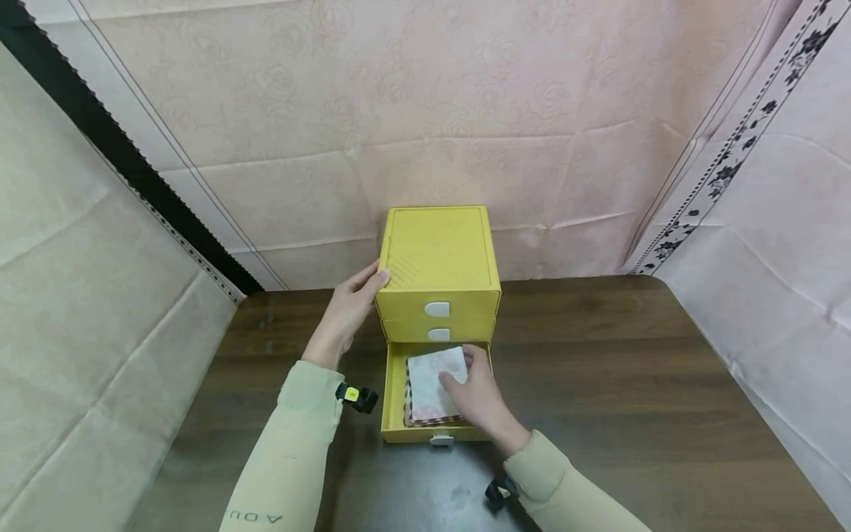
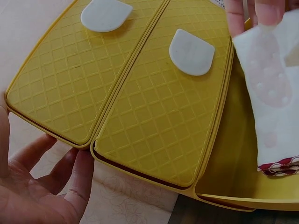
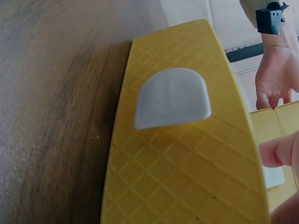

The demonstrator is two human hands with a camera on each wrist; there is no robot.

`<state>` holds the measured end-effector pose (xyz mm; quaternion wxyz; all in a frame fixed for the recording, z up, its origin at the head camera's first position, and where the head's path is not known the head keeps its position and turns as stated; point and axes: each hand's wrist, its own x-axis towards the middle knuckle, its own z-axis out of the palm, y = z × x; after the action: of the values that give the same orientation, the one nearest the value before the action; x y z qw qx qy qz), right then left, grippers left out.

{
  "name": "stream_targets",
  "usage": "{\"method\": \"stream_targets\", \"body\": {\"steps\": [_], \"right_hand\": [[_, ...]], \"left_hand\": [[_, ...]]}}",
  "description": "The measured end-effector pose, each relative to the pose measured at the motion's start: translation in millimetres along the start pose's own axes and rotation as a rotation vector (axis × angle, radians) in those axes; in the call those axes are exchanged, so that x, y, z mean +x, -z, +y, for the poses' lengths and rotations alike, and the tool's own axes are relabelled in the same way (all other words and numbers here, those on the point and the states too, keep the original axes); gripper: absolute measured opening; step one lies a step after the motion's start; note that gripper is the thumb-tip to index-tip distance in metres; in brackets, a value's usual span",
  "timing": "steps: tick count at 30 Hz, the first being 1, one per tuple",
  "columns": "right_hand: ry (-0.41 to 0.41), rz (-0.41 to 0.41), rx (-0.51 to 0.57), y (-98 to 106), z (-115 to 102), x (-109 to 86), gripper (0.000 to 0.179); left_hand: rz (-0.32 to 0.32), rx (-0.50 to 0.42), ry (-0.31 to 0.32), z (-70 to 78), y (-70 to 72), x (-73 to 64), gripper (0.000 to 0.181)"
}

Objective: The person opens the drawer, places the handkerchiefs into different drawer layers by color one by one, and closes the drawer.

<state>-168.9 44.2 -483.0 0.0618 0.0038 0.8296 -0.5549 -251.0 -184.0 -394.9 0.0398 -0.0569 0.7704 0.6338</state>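
A yellow drawer cabinet has its bottom drawer pulled out towards me. In that drawer lies a folded white cloth with a pale pink print, over folded fabric with a dark checked edge. My right hand pinches the white cloth at its far right corner, thumb on top; the left wrist view shows this thumb and a finger at the corner. My left hand rests on the cabinet's left side, thumb at the top edge, its fingers extended against the side wall.
Two upper drawers are closed, each with a white tab handle. The open drawer's front carries another white handle. Beneath is a dark wooden table. Pale patterned fabric hangs behind the cabinet and at both sides.
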Motion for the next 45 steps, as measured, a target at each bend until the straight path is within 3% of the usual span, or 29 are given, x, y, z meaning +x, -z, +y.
{"method": "stream_targets", "body": {"steps": [8,16,23,30,34,38,42,45], "right_hand": [[0.024,-0.017,-0.016,3.6,-5.7,-8.9,0.066],[0.065,-0.056,0.151,12.6,-11.4,-19.3,0.064],[0.139,-0.073,0.179,25.2,-9.9,-34.1,0.059],[0.16,-0.112,0.216,28.0,-17.0,-52.2,0.051],[0.167,-0.176,0.254,25.7,-19.2,-63.0,0.045],[0.135,-0.309,0.315,23.7,-15.7,-72.6,0.04],[0.056,-0.458,0.389,17.9,-7.5,-80.3,0.039],[-0.029,-0.526,0.436,11.5,0.6,-84.9,0.041]], "left_hand": [[-0.004,-0.007,-0.01,0.5,-0.4,0.4,0.063],[-0.01,-0.003,-0.013,0.3,0.2,0.2,0.063],[-0.015,-0.012,-0.028,1.2,-3.5,1.2,0.063],[-0.006,-0.006,-0.011,2.0,-2.0,0.2,0.064],[-0.021,-0.015,-0.025,0.9,-1.1,0.5,0.062],[-0.03,-0.026,-0.055,0.3,-0.6,0.5,0.061],[-0.021,-0.016,-0.054,0.0,-0.4,0.8,0.061],[-0.016,-0.012,-0.046,-0.2,-0.4,0.9,0.062]]}}
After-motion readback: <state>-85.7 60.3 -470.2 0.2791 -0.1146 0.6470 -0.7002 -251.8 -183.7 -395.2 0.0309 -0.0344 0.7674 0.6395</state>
